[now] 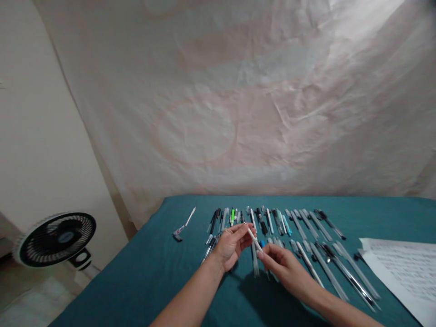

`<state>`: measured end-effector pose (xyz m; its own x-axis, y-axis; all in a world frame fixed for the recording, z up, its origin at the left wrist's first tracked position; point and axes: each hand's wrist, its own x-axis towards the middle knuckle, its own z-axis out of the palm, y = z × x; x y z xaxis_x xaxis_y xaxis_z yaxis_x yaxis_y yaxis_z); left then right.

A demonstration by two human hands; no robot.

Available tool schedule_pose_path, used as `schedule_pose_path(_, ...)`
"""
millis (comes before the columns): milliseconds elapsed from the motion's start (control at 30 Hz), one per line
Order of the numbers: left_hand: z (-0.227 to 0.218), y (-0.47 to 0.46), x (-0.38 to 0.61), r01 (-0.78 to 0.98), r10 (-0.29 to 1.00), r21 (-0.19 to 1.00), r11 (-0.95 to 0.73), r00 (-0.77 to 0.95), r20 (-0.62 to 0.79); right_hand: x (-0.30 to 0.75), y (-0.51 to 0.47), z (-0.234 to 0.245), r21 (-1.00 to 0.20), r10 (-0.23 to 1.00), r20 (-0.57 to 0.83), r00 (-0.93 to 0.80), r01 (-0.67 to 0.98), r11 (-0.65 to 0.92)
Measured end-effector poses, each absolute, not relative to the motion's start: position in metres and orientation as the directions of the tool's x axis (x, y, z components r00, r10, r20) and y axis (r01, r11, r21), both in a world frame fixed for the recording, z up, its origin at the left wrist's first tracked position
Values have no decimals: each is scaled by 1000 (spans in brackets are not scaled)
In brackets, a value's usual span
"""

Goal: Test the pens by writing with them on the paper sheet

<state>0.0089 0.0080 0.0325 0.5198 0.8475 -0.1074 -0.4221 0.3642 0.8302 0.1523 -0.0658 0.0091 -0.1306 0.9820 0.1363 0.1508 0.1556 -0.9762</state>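
A slim white pen point(254, 238) slants between my two hands above the table. The fingertips of my left hand point(232, 246) pinch its upper end. At the lower end, my right hand point(282, 264) grips it between thumb and fingers. Both hands are closed on the pen, and their fingers hide its ends. Just behind and below them, several pens and loose caps lie in two rows, among them a bright green pen point(232, 217) and a light blue one point(287, 225). More clear-barrelled pens point(329, 270) lie to the right of my right hand.
A teal cloth point(146, 268) covers the table. On its left lie a thin white pen-like stick point(190, 216) and a small dark-and-clear piece point(177, 234). Written sheets point(405, 268) rest at the right edge. A fan point(56, 239) stands left of the table; a pale sheet point(255, 113) hangs behind.
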Motion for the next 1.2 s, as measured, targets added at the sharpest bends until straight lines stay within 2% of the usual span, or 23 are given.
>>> schedule_pose_path(100, 31, 8, 11, -417, 849, 834, 362, 517, -110, 154, -67, 6, -985, 985, 124, -121, 103, 137)
schedule_pose_path(267, 30, 9, 12, -412, 853, 846, 339, 514, -92, 156, -74, 14, -991, 988, 44, -147, 120, 62)
schedule_pose_path(400, 28, 11, 10, -409, 861, 844, 347, 495, -114, 156, -70, 11, -982, 985, 108, -131, 137, 126)
schedule_pose_path(533, 28, 11, 9, -415, 868, 844, 341, 482, -114, 156, -65, 7, -988, 990, 124, -69, 83, 130)
schedule_pose_path(733, 32, 14, 4, -415, 875, 851, 322, 474, -100, 152, -70, 22, -997, 975, -80, -206, 11, -80)
schedule_pose_path(967, 44, 21, -7, -391, 926, 892, 225, 370, -71, 146, -43, 23, -982, 976, 77, -205, 151, 110)
schedule_pose_path(1200, 57, 39, -31, -336, 965, 935, 112, 260, -23, 133, -33, 22, -978, 959, 90, -268, 159, 136)
